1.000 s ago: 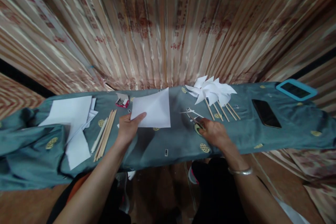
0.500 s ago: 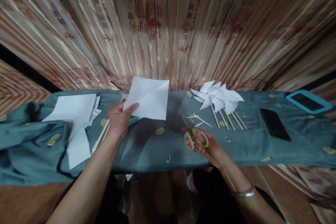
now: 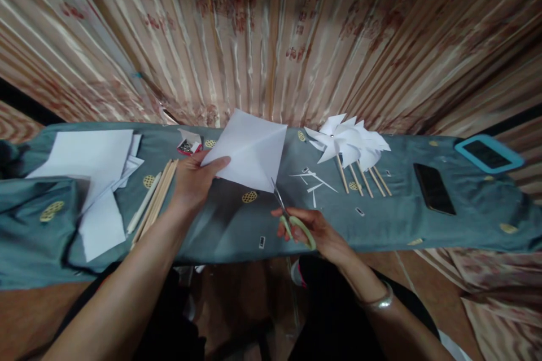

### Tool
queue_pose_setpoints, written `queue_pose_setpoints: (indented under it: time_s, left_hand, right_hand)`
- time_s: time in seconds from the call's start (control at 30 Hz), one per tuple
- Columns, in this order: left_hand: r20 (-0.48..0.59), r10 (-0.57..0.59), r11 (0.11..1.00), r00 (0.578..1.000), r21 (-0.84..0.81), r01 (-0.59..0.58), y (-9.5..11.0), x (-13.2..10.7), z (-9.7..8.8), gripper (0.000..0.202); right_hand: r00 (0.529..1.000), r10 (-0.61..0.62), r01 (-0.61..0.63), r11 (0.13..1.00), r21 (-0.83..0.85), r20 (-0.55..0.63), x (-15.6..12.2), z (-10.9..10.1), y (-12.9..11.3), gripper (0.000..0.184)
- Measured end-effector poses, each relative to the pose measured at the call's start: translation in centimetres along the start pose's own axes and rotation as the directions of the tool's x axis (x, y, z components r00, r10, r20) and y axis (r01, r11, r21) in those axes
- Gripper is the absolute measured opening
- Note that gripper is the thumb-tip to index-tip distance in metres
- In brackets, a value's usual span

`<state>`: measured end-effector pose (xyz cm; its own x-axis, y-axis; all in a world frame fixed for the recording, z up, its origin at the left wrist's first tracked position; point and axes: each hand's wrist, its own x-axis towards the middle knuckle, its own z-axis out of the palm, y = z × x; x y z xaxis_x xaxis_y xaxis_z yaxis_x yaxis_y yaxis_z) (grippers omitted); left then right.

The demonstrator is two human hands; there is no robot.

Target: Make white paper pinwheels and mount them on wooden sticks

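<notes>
My left hand pinches the left corner of a square white sheet of paper, thumb on top. Diagonal crease lines show on the sheet, which is held above the cloth. My right hand grips a pair of scissors with pale green handles, fingers in the loops. The scissor tips meet the sheet's near corner; whether they have cut into it I cannot tell. Thin white paper scraps lie just right of the scissors.
Paper pinwheels on sticks lie behind to the right, then a black phone and a blue-framed tablet. At left are white papers, wooden sticks and a small box of metal bits. A curtain hangs behind the cloth-covered table.
The paper has been turned so one corner points toward me. My right hand has moved left and swung the scissors up to that corner. The view has shifted slightly.
</notes>
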<state>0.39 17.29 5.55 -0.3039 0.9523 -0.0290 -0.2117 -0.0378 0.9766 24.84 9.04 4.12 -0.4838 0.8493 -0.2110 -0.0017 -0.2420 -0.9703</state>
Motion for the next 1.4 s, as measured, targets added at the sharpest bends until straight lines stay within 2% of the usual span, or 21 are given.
queue_pose_setpoints:
  time_s: [0.67,0.83,1.1,1.4]
  left_hand:
    - [0.059,0.009,1.000,0.998,-0.002,-0.009,-0.4,-0.6,0.3,0.026]
    - [0.045,0.004,1.000,0.999,0.001,-0.004,-0.6,-0.7,0.4,0.029]
    - [0.049,0.023,0.999,0.999,0.035,-0.024,-0.8,-0.7,0.3,0.022]
    - [0.026,-0.035,0.998,0.999,0.050,0.034,-0.4,-1.0,0.3,0.028]
  right_hand:
    - [0.999,0.039,-0.039,0.999,0.017,-0.011,0.2,0.2,0.0,0.067]
    - [1.000,0.025,-0.025,1.000,-0.015,-0.013,0.3,0.2,0.0,0.062]
    - [1.000,0.025,-0.025,0.999,0.021,-0.002,0.4,-0.1,0.4,0.061]
    - [0.999,0.040,-0.040,0.996,0.086,-0.006,0.5,-0.2,1.1,0.050]
